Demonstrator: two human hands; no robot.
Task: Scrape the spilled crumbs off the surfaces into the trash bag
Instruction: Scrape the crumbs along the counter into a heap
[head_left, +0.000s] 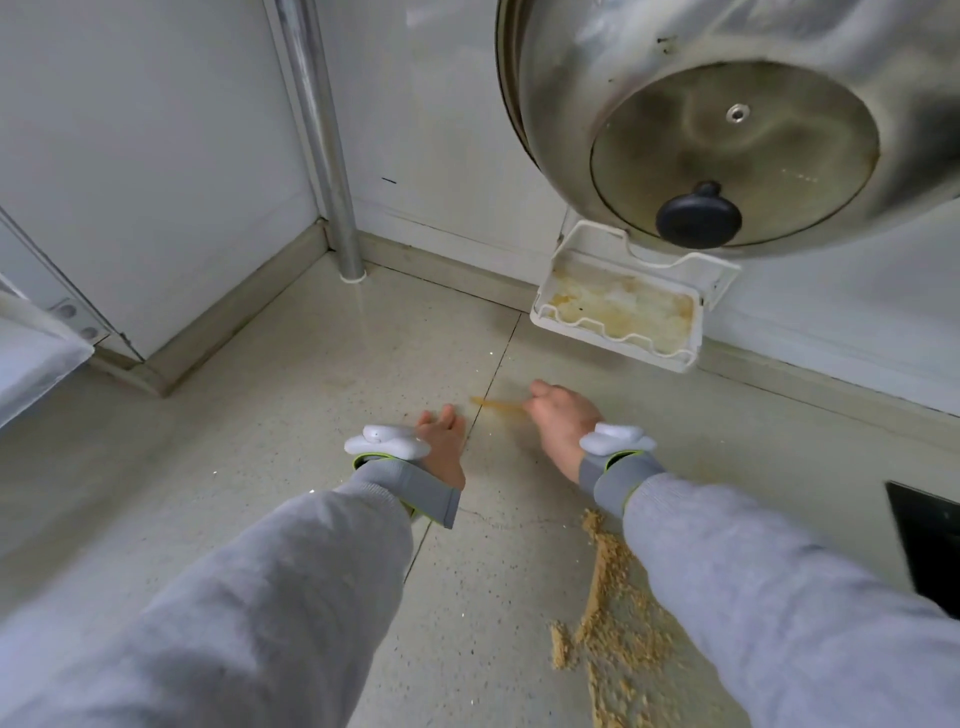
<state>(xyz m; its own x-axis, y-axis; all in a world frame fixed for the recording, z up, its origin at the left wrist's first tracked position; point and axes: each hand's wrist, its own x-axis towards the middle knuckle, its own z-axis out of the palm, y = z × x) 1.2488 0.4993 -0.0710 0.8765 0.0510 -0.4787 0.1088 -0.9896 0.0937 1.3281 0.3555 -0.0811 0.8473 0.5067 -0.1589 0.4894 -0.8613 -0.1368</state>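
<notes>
So the crumbs (618, 618) are spread over the floor (291, 395) right under my right forearm, back behind my right grip (561, 421), which is curled round a thin yellowish scraper (498, 404), blurry though. My left grip (441, 436) is flat and relaxed just beside it. A stained white tray (618, 312) and a steel pot lid (737, 150) are up ahead.
</notes>
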